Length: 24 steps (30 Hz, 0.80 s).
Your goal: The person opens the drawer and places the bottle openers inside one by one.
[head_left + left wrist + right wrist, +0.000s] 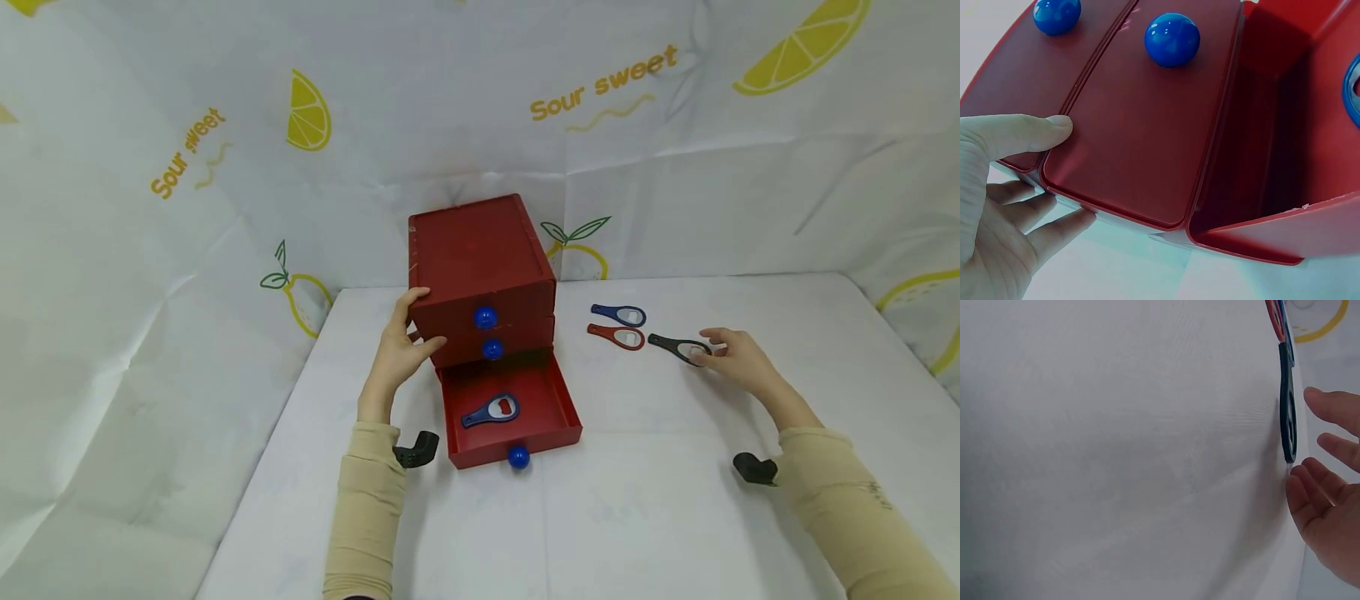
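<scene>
A red drawer cabinet with blue knobs stands at the back middle. Its bottom drawer is pulled out, with a blue bottle opener lying inside. My left hand holds the cabinet's left front corner; in the left wrist view the thumb presses the front and the fingers lie along the side. On the table, my right hand is at the round end of a black bottle opener, fingers loosely spread; the right wrist view shows the black opener just beside the fingertips, not gripped.
A second blue bottle opener and a red bottle opener lie to the right of the cabinet. The white table meets a lemon-printed sheet behind the cabinet. The open drawer juts toward the front.
</scene>
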### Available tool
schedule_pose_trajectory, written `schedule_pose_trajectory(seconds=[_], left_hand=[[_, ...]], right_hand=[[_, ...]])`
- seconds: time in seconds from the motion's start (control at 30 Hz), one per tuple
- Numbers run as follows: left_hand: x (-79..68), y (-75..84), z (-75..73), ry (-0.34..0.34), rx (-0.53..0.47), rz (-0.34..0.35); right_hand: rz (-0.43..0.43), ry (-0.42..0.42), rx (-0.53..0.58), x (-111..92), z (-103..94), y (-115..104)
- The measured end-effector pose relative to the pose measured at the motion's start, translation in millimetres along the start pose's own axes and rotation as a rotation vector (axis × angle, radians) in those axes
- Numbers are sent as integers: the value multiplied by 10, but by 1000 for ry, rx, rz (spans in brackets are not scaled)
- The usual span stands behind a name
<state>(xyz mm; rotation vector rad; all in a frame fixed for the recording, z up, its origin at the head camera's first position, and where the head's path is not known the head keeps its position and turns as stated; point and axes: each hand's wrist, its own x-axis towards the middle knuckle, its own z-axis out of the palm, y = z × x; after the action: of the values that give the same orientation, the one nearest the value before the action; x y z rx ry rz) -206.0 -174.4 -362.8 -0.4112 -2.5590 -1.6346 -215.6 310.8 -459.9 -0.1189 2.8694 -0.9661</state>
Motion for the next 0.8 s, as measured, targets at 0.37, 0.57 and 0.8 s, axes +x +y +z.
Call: schedule_pose_trajectory(seconds=[0.37,0.57,0.8], left_hand=[[35,-103,6,11,-7,15],[96,-273,24,29,0,39],[91,-284,21,30,4,45]], right_hand=[[-5,44,-97,38,124,96],[-8,37,-125,18,60,66],[13,27,-82,-93,23,31]])
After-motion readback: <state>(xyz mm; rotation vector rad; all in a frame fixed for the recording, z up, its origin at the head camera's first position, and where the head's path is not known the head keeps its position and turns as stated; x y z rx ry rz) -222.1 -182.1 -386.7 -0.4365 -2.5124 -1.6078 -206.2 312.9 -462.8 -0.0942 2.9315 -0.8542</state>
